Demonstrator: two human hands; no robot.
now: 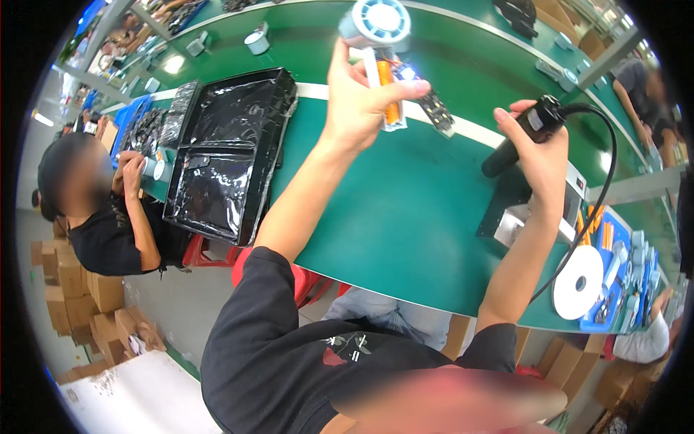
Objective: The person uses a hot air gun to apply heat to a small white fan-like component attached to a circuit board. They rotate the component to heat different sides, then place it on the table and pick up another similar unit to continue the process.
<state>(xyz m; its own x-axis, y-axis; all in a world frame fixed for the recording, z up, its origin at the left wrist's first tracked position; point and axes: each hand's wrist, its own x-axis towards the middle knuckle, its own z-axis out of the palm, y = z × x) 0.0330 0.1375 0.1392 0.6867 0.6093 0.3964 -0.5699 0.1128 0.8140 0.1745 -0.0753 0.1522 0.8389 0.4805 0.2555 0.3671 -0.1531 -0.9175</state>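
Note:
My left hand [354, 101] is raised over the far side of the green bench, its fingers closed round an opened handheld fan [376, 23]. The fan has a round pale-blue head with a ribbed grille. Below the head its housing is exposed, showing an orange battery cell [391, 108]. A dark circuit board [437, 116] hangs beside the cell, with a bright light near its top. At the right, my right hand [541, 152] grips a black corded electric screwdriver [504, 157]. Its cable leaves the upper end, and I cannot make out its tip.
A black plastic-wrapped tray [224, 155] lies on the bench at left. Beneath my right forearm stands a dark and metallic box [510, 220]. A white disc-shaped reel [576, 282] and a blue parts bin [614, 300] are at right. A co-worker [108, 210] sits at left.

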